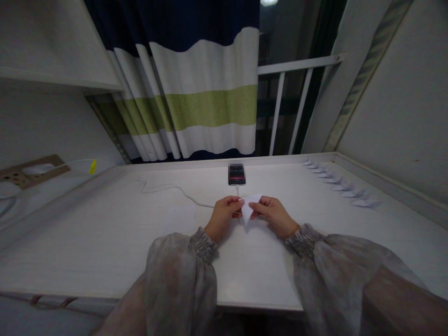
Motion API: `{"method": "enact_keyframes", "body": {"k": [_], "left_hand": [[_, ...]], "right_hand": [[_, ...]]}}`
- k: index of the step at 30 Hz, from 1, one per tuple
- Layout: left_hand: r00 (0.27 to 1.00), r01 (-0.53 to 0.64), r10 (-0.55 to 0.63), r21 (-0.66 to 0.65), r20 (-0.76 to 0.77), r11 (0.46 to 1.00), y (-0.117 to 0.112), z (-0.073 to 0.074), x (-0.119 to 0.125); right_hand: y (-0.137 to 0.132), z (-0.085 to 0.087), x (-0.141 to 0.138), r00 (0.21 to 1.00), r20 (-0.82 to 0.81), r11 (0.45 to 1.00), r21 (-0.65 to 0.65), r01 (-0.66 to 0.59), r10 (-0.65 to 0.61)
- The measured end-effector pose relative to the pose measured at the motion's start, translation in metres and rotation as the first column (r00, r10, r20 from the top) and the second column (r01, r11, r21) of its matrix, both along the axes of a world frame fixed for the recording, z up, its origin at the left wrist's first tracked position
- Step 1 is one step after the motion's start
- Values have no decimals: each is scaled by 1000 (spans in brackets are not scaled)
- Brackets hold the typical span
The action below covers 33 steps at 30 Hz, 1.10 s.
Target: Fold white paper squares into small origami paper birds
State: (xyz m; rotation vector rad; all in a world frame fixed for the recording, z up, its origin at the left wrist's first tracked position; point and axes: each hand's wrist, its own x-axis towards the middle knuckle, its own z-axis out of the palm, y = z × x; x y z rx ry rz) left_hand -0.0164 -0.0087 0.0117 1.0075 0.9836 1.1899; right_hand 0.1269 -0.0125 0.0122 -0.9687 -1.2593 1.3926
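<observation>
A small piece of folded white paper (pixel 247 212), roughly triangular with a point facing down, is held up over the white desk (pixel 252 280). My left hand (pixel 226 214) pinches its left side between thumb and fingers. On the other side, my right hand (pixel 275 214) grips the right part, thumb on the near face. Both hands are closed on the paper, and the fingers behind it are partly hidden. Just beyond the hands lies a phone (pixel 237 174) with a cable plugged into its near end.
Several folded white paper cranes (pixel 345 186) stand in a row at the right back. A white cable (pixel 175 187) runs across the desk's left half. Flat white paper (pixel 180 219) lies left of my hands. A power socket strip (pixel 31 173) is at far left; a curtain (pixel 210 93) hangs behind.
</observation>
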Motion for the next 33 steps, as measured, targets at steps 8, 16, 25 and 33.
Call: {"method": "enact_keyframes", "body": {"k": [8,16,25,33], "left_hand": [[996,-40,40,2,80,999,2,-5,1],[999,-16,13,60,50,998,2,-5,3],[999,33,-33,12,40,999,-4,0,5],[1000,-18,19,99,-10,995,-3,-1,5]], "right_hand": [[3,-3,-4,999,43,997,79,27,-30],[1,3,-5,979,122,985,68,159,-166],[2,4,-4,976,28,976,33,215,-216],[1,-1,-3,992,46,991,75,112,-116]]}}
